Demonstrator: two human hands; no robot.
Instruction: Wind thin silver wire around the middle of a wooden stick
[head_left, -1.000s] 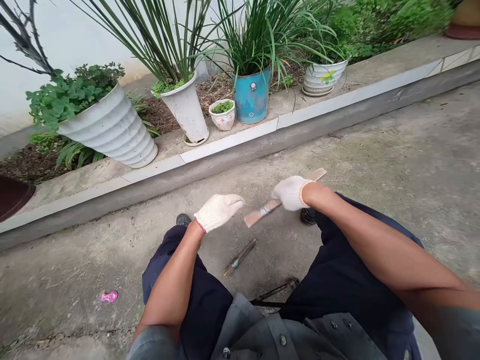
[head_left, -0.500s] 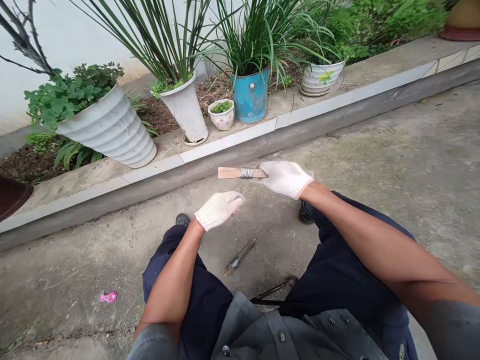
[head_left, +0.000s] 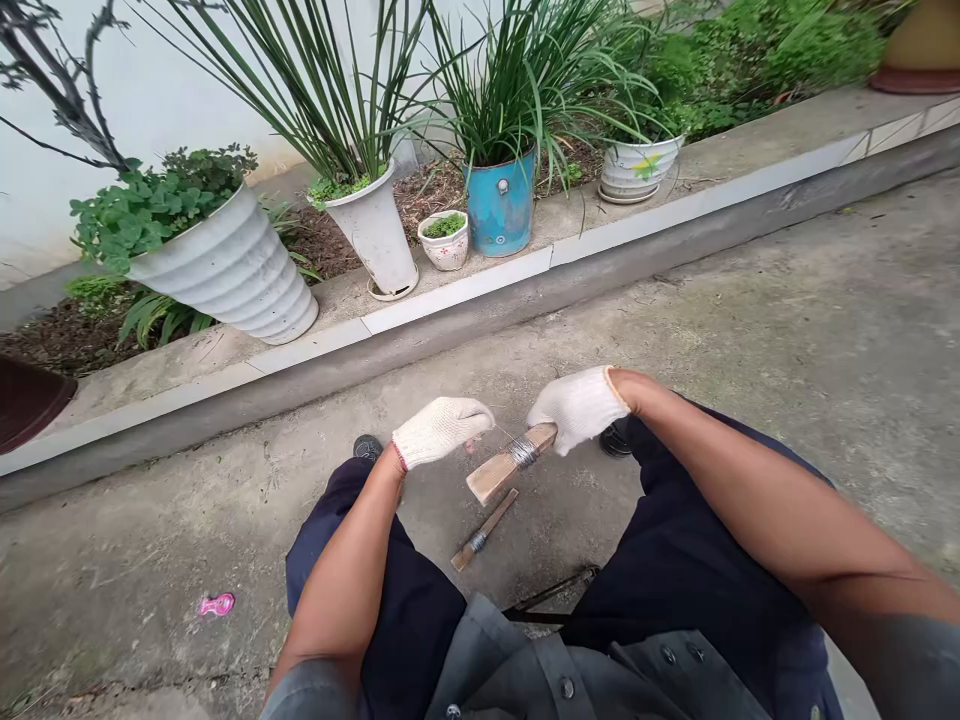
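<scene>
My right hand (head_left: 576, 405), in a white knit glove, grips one end of a flat wooden stick (head_left: 499, 472) that has thin wire (head_left: 521, 452) wound round its middle. The stick slants down to the left, its free end pointing toward me. My left hand (head_left: 439, 429), also gloved, is closed in a pinch on a fine strand of wire that runs across to the winding. A second wire-wrapped stick (head_left: 483, 530) lies on the concrete between my knees, below the held one.
A raised concrete kerb (head_left: 480, 290) crosses ahead, carrying a ribbed white pot (head_left: 229, 270), a tall white pot (head_left: 375, 230), a small bowl pot (head_left: 445, 243), a blue can (head_left: 501, 203) and a white bowl planter (head_left: 637, 165). A pink clip (head_left: 216, 604) lies left. A dark tool (head_left: 551, 592) lies by my lap.
My right hand swung the stick from level in front of the kerb down toward me, now slanted with its free end low. My left hand stayed pinched on the wire.
</scene>
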